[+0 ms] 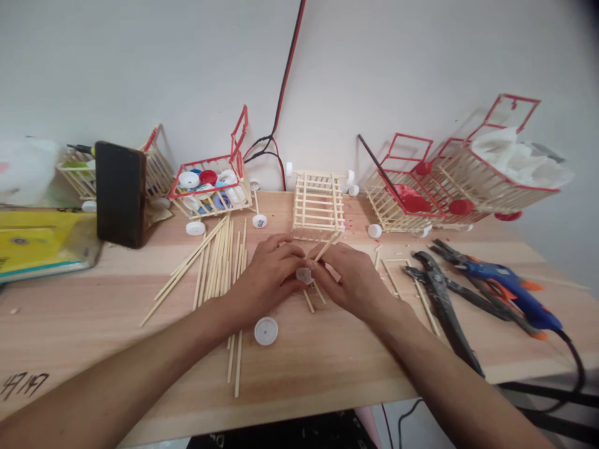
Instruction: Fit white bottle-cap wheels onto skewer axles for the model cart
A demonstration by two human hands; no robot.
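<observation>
Head view, left hand (pixel 269 274): fingers pinched closed on a small white bottle cap (pixel 304 275), holding it steady between both hands.
Head view, right hand (pixel 349 277): gripping a thin wooden stick (pixel 326 246), its lower end meeting the cap, its upper end angled away from the person.
Below the left hand: a second white cap (pixel 266 330) lies flat on the wooden table (pixel 93 312), within easy reach.
Left of the hands: loose sticks (pixel 213 262), fanned out as stock.
Beyond the hands: an unpainted stick cart frame (pixel 318 202).
Right of the right hand: pliers (pixel 440 293) and a blue glue gun (pixel 510 290), set apart from the work.
</observation>
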